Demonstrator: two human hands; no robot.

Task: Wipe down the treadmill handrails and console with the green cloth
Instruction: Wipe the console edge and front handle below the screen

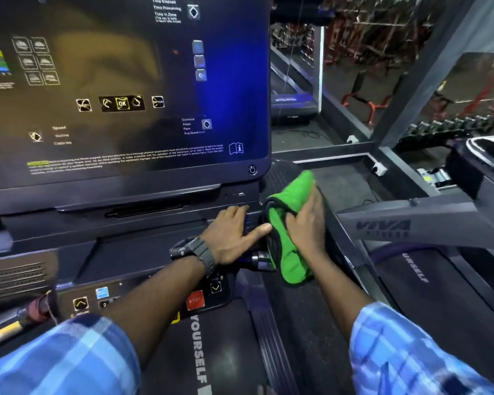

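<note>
The green cloth [291, 246] with dark edging is draped over the right side of the treadmill console [143, 223], beside the handrail [334, 238]. My right hand [308, 226] lies on top of the cloth with its fingers straight, pressing it down. My left hand [234, 235], with a dark watch on the wrist, rests flat on the console just left of the cloth, its thumb touching the cloth's edge. The big dark screen [120, 89] fills the upper left.
A red STOP button [195, 300] and arrow keys sit on the lower panel. The belt [200, 354] printed YOURSELF runs below. A neighbouring treadmill [411, 223] stands on the right, with gym racks and a mirror behind.
</note>
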